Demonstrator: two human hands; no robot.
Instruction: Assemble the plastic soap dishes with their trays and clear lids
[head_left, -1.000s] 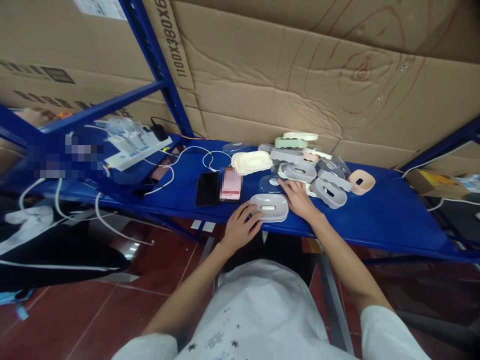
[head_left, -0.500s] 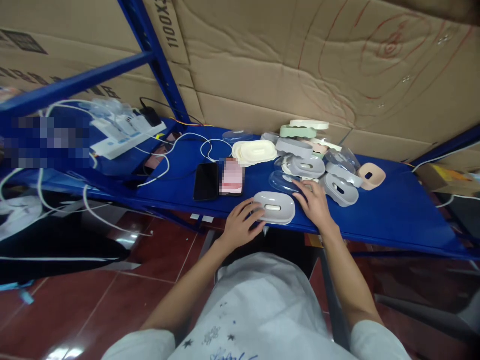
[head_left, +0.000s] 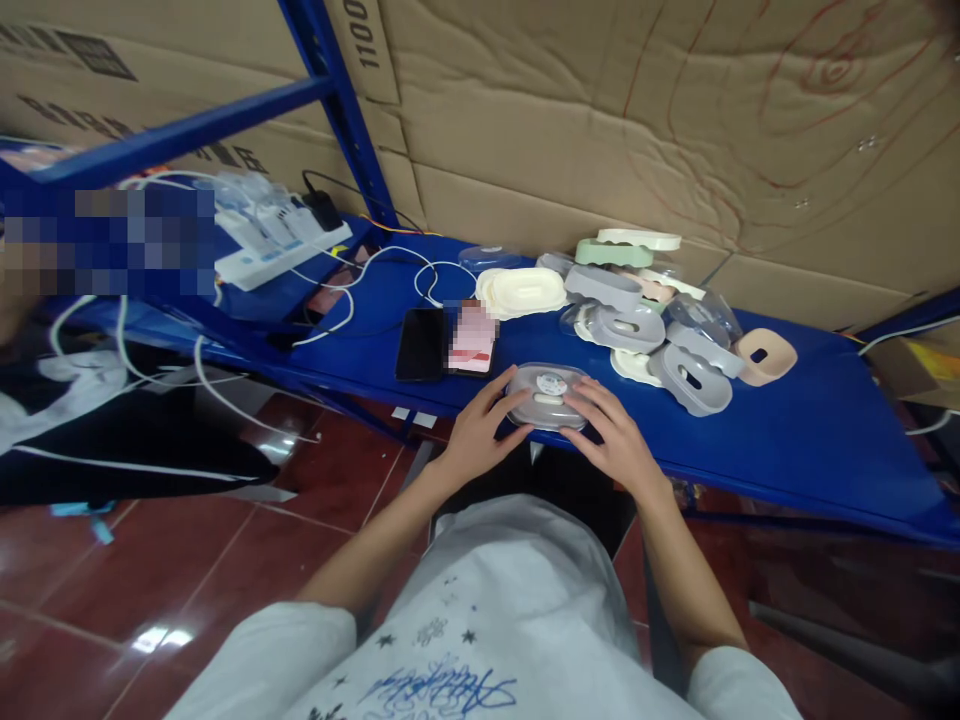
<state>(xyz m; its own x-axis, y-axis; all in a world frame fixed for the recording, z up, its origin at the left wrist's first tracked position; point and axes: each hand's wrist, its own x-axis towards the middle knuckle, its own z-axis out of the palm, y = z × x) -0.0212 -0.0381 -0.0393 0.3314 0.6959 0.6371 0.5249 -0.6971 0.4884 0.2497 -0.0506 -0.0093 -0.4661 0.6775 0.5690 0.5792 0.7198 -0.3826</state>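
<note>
A grey oval soap dish (head_left: 536, 417) sits at the front edge of the blue shelf, with a clear plastic lid (head_left: 553, 383) over it. The lid bears a round white label. At the dish's left end, my left hand (head_left: 486, 425) grips its side with curved fingers. My right hand (head_left: 611, 432) holds the lid at the right end, its fingers over the top and thumb at the near edge. Whether the lid is fully seated I cannot tell. Right of my hands lie a grey slotted tray (head_left: 709, 392) and a cream part (head_left: 634, 366).
Behind are a cream dish (head_left: 525, 292), grey wavy rings (head_left: 607, 287), a green ring (head_left: 611, 253) and a peach piece (head_left: 766, 356). A black phone (head_left: 420, 345) and a lit phone (head_left: 474, 340) lie left. A power strip (head_left: 281, 255) trails white cables. A blue upright (head_left: 337, 110) stands behind.
My right hand has brought the clear lid from beside the pile leftward onto the grey soap dish. My left hand stays at the dish's left end. The view has shifted slightly.
</note>
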